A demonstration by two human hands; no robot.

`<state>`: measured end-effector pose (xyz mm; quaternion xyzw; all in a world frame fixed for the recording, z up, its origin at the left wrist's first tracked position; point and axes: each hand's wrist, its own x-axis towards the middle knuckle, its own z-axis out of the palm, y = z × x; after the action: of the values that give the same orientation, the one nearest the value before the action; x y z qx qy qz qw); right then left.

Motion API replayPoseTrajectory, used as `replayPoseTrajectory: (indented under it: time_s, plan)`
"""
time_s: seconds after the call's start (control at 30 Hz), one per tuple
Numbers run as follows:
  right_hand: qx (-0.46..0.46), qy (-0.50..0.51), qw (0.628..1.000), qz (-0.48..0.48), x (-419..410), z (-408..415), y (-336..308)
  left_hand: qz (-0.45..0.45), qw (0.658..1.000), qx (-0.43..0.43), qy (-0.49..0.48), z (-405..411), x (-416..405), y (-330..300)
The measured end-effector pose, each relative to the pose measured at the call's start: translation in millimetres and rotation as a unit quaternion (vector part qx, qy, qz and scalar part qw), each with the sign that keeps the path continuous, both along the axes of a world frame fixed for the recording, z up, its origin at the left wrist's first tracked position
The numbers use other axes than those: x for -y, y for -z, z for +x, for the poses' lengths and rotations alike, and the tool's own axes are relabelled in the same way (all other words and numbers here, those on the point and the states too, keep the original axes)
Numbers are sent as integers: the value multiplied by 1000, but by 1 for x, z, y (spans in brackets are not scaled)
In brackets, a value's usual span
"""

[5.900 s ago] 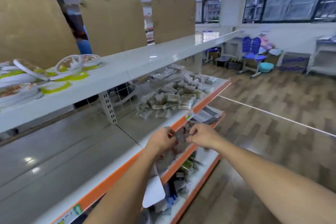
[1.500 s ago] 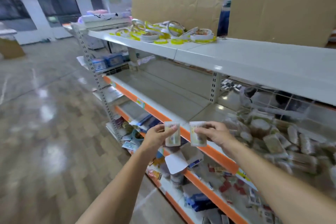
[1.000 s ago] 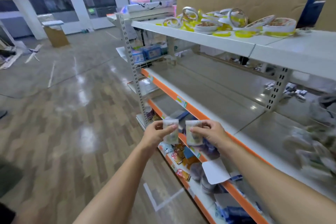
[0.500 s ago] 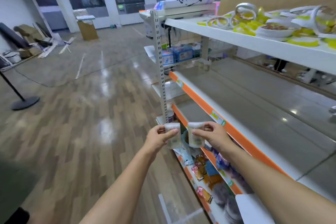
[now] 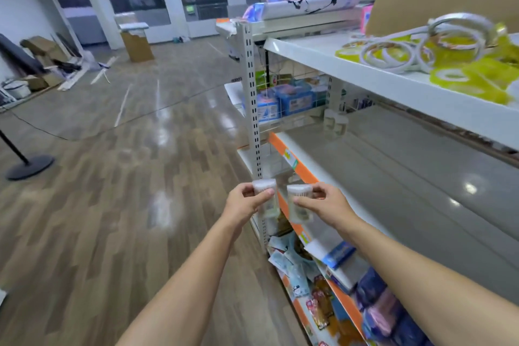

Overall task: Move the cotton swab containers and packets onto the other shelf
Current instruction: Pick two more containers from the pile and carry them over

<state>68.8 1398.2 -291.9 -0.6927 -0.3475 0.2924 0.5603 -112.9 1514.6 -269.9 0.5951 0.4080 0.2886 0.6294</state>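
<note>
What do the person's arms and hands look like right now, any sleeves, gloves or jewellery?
Both forearms are bare up to the frame edge, no sleeves showing. The left hand and right hand wear no gloves; no rings, watch or wristband are visible.

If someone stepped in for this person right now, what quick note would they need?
Left hand: grips one clear cotton swab container near its top.
Right hand: grips a second container the same way.
Both are held in the air in front of the orange-edged middle shelf, near its left end.
Done: two similar containers already stand at the far back left of that shelf.
Left: set these two down on the shelf, probably beside those, then fetch any that remain out of view.
</note>
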Motion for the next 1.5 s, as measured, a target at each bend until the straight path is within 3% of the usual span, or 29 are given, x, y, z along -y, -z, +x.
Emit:
replayPoseTrajectory:
  time_s: [0.4, 0.73, 1.03, 1.3, 1.5]
  plan:
    - [-56, 156, 986, 8, -111, 72, 18, 19, 995, -17, 93, 111, -136, 9]
    - [-18, 321, 947, -17, -193, 108, 8, 40, 971, -38, 233, 208, -247, -6]
    - [11, 430, 903, -17, -204, 143, 3, 94, 955, -36, 277, 290, -269, 9]
    - [96, 433, 892, -84, -222, 168, 8, 142, 951, -47, 270, 334, -273, 17]
    - [135, 458, 875, -79, -248, 190, 17, 156, 947, -30, 278, 356, -286, 27]
